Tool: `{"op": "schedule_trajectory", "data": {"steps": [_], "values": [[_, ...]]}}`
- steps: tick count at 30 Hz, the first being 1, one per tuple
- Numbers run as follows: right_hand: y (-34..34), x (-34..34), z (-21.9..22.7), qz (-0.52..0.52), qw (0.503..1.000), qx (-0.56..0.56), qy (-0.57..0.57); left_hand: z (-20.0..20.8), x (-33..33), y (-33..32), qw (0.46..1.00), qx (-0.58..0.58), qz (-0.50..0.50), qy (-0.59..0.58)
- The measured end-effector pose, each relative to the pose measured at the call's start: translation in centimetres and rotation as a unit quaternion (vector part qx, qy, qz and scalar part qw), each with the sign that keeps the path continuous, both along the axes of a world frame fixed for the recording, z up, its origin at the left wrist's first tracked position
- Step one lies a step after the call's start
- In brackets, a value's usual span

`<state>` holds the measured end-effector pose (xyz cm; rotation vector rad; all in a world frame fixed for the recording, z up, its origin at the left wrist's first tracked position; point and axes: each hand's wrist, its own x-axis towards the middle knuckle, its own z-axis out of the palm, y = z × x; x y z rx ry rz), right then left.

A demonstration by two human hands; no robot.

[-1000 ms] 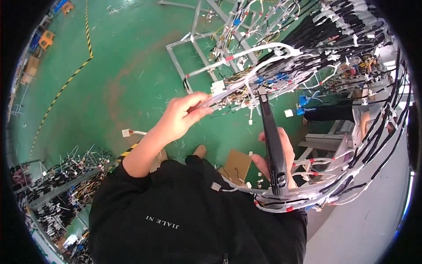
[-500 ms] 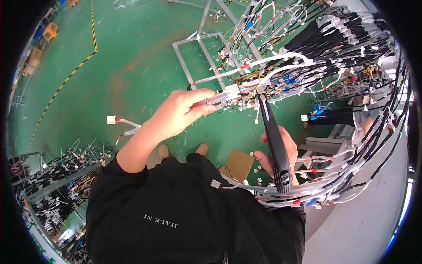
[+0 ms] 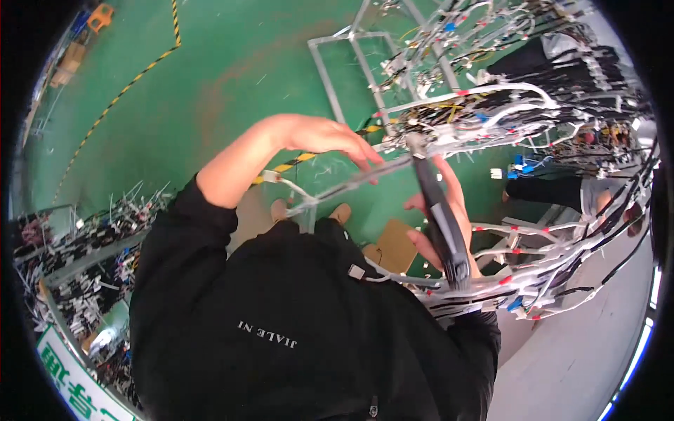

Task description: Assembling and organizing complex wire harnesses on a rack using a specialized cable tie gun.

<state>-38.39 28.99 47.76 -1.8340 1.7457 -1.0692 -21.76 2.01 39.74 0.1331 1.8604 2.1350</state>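
My left hand (image 3: 316, 137) is stretched over a clear-sleeved wire bundle (image 3: 351, 184). Its fingers are extended, with the tips close to the sleeve; blur hides whether they touch. A white connector (image 3: 270, 177) ends a branch at the bundle's left. From above, a black cable tie gun (image 3: 442, 221) shows, its nose against a wire harness (image 3: 456, 133) of white, red-marked and black cables. My right hand (image 3: 455, 203) is around the gun's underside, fingers showing on both sides of its body; the handle is hidden beneath.
More harness branches (image 3: 533, 270) cross in front of my right sleeve. A metal frame (image 3: 337, 77) stands on the green floor beyond. A cardboard box (image 3: 394, 247) lies below. Racked wires (image 3: 91, 281) fill the lower left. A co-worker's dark-clothed limb (image 3: 544, 191) shows at right.
My left hand has gone from pinching the bundle to stretched fingers over it, moving rightward. The loose connector end has swung right. The tie gun stays at the harness; the whole view has shifted.
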Motion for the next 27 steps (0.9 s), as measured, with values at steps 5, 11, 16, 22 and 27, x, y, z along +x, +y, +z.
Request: {"op": "schedule_trajectory", "data": {"steps": [5,11,16,22,27], "values": [[-3.6,3.0,-1.0,0.034,0.975,0.108,-0.190,-4.7,6.0,3.0,0.937,-0.063,0.342,0.015],[-4.9,5.8,1.6,-0.046,0.930,0.183,-0.315,-16.0,13.2,9.1,0.928,0.050,0.360,-0.085],[-5.3,6.3,0.0,-0.181,0.981,-0.001,-0.075,-7.9,13.2,6.1,0.959,0.182,0.194,-0.098],[-4.0,7.4,2.6,-0.069,0.980,0.180,-0.041,-0.6,11.3,4.9,0.916,0.033,0.392,-0.077],[-4.7,7.3,1.9,-0.018,0.993,0.113,-0.015,2.9,9.8,4.8,0.901,-0.072,0.428,-0.008]]}}
